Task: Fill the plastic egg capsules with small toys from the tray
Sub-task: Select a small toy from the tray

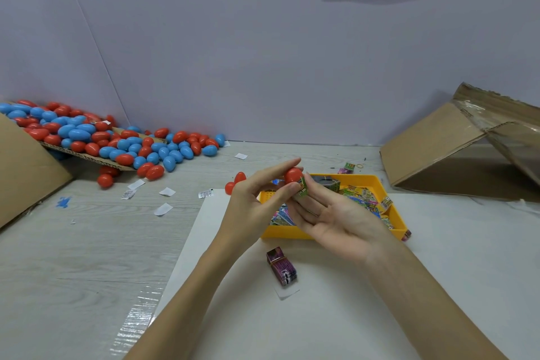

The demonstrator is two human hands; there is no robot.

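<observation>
My left hand (257, 199) pinches a red egg capsule half (293, 175) between thumb and fingers, above the yellow tray (365, 181). My right hand (330, 213) lies palm up beside it, its fingertips pinching a small green toy packet (303, 188) right under the red half. The tray holds several colourful toy packets (362, 197). Two more red capsule pieces (235, 181) lie on the table just left of my left hand. A purple toy packet (282, 269) lies on the white sheet (321, 316) in front of the tray.
A heap of red and blue egg capsules (117, 143) spreads over a cardboard flap at the far left. A tipped cardboard box (455, 149) stands at the right. Paper slips (163, 207) litter the grey table.
</observation>
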